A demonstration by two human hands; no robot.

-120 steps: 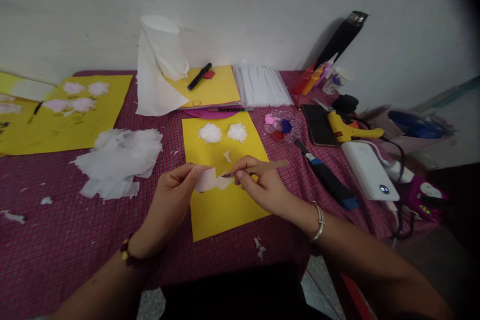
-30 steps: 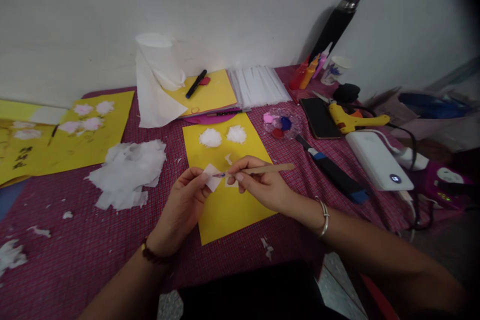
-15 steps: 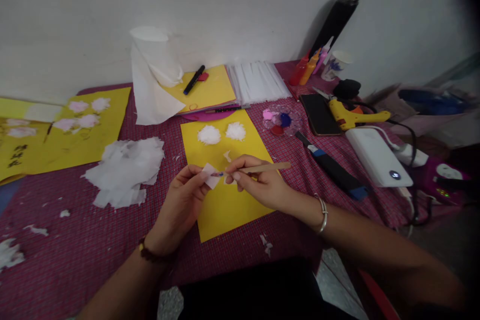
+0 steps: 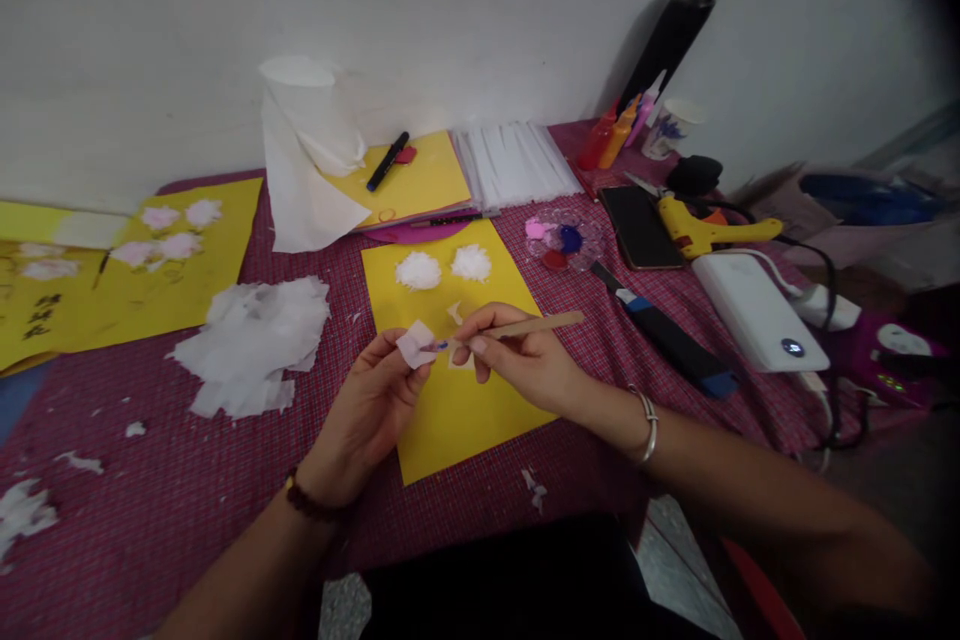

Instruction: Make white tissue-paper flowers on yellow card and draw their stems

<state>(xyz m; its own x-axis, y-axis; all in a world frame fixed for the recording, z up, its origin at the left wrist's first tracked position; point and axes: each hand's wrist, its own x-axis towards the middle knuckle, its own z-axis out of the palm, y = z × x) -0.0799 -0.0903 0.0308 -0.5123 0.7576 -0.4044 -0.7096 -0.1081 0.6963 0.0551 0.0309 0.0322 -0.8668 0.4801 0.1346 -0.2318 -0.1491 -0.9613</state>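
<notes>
Closest to me, just in from the near edge of the worktop [image 4: 187, 480], there's a bit of torn white scrap [image 4: 534, 490]. My forearms come in over that edge like a V, so my hands almost meet above the yellow sheet [image 4: 450, 430].

Left hand [image 4: 375, 395]: thumb and bent fingers pinched on a little pale paper square [image 4: 414, 340], held up over the sheet's left edge. Right hand [image 4: 525, 360]: closed in a pen grip on a thin brush [image 4: 536, 324], handle leaning back toward the worktop's right edge. Its bluish tip is right at the square; can't tell if it's actually touching or how much colour is on there, so I'd call this one in progress at best.

Done so far, I guess: two fluffy white clumps, left [image 4: 418, 270] and right [image 4: 471, 263], sitting side by side near the sheet's far edge. Both look uncoloured, and the sheet's near half has no clumps. Plenty of paper left too: a big pile of white pieces [image 4: 255, 340] toward the worktop's left side, while the paint dish [image 4: 589, 240] is off the sheet's far right corner.
</notes>
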